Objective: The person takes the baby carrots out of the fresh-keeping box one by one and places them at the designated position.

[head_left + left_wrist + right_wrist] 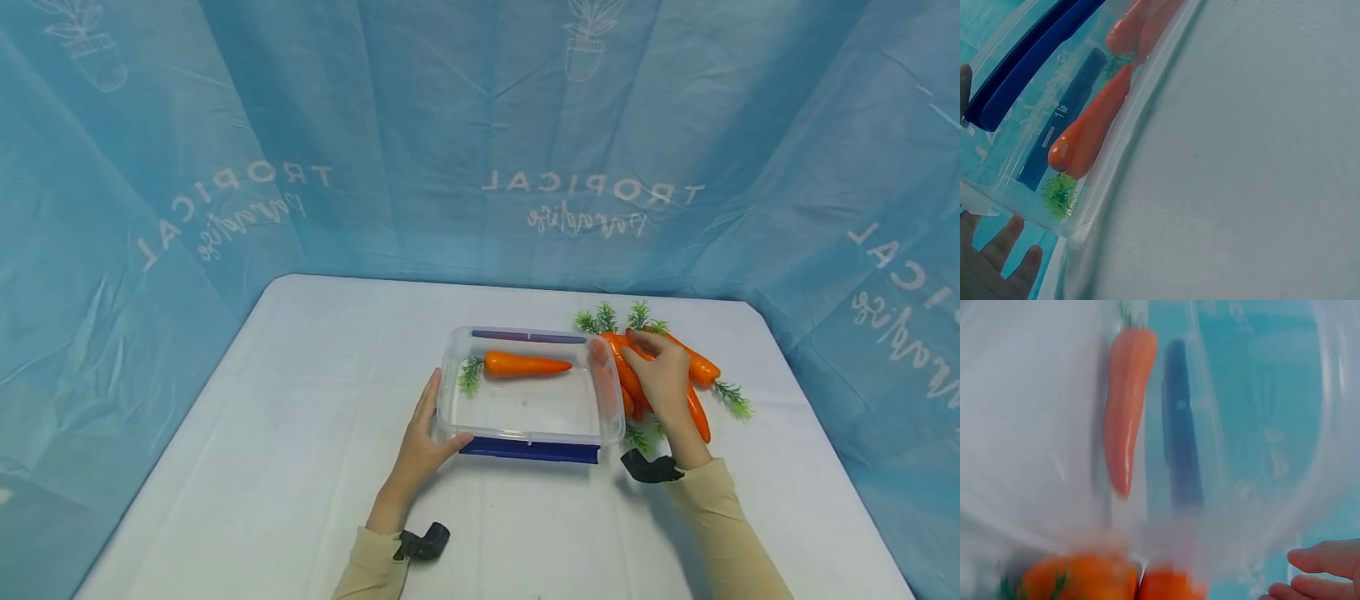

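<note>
A clear plastic container (525, 417) with dark blue clips stands on the table, and one orange carrot (525, 365) with a green leafy top lies inside it. My left hand (420, 450) rests at the container's near left corner, thumb along the front and straight fingers by the left side. In the left wrist view, the fingers (1032, 262) are spread beside the clear wall. My right hand (663, 371) is over a pile of carrots (697, 367) at the container's right, fingertips close to one. In the right wrist view, thumb and fingers (1329, 557) stand apart, nothing visible between them.
The carrots on the right lie against the container's right wall, several with green tops (731, 400) pointing outward. A white cloth (300, 375) covers the table. Blue printed curtains (450, 125) hang behind and at both sides. Each wrist wears a black camera band (423, 543).
</note>
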Demonstrator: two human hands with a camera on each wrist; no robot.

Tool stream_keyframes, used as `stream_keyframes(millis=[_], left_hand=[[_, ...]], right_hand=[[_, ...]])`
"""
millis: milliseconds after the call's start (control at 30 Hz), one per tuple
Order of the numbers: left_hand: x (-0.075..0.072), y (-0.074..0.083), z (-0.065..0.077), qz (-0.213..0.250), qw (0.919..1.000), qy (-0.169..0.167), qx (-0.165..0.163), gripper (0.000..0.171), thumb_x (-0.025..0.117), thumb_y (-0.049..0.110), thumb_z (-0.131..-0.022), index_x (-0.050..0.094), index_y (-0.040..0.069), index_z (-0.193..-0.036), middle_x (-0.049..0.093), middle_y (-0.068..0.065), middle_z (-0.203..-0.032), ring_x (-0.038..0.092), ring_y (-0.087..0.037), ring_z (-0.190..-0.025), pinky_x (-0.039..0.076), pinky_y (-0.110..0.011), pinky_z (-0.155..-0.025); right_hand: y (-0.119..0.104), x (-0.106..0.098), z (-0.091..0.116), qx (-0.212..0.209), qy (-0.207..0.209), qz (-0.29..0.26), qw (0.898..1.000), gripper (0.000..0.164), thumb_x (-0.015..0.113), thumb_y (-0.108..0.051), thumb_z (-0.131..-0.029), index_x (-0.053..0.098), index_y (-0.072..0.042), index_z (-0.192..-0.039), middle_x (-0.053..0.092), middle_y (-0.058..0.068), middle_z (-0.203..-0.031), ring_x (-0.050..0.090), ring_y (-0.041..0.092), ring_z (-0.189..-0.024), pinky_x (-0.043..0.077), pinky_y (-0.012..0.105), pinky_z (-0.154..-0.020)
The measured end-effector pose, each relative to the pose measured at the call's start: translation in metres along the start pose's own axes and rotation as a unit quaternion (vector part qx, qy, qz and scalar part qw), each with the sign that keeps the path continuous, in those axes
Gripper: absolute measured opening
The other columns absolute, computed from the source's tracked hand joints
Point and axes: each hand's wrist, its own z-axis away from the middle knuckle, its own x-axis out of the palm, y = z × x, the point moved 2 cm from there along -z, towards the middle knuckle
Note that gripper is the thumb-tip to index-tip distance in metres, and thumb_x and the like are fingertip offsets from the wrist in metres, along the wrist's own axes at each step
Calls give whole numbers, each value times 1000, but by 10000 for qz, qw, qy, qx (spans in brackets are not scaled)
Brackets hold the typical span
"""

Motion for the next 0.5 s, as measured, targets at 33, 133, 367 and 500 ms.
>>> stream_keyframes(millis=[33, 133, 367, 500], left_hand=[[2, -7, -1, -15, 10000, 22, 14, 104, 79, 24, -76, 12, 20, -155, 15, -9, -161, 17, -35, -147, 20, -59, -116], [5, -18, -2, -51, 9999, 95, 48, 105, 79, 19, -75, 10, 29, -154, 15, -3, -162, 18, -32, -148, 21, -58, -116], [5, -16, -2, 19, 10000, 64, 40, 106, 80, 20, -74, 11, 25, -154, 14, -4, -162, 17, -31, -148, 20, -56, -117], [4, -16, -2, 49, 10000, 8, -12, 107, 81, 21, -73, 11, 19, -155, 13, -7, -162, 16, -33, -148, 19, -56, -117]], right_hand=[[-3, 4, 1, -24, -98, -20, 9999, 28, 70, -5, -84, 67, 7, -110, 68, 26, -109, 64, 38, -103, 52, 50, -89], [-11, 15, 2, -189, -355, -11, 9992, 29, 71, -9, -84, 68, 6, -108, 69, 24, -107, 65, 36, -101, 53, 51, -87], [-24, 39, 6, -488, -854, -205, 9949, 26, 72, -3, -82, 69, 7, -106, 69, 26, -105, 67, 39, -95, 56, 50, -85], [-33, 51, 7, -461, -1300, -242, 9901, 28, 71, -6, -83, 68, 6, -109, 69, 24, -109, 65, 37, -100, 54, 49, -90]])
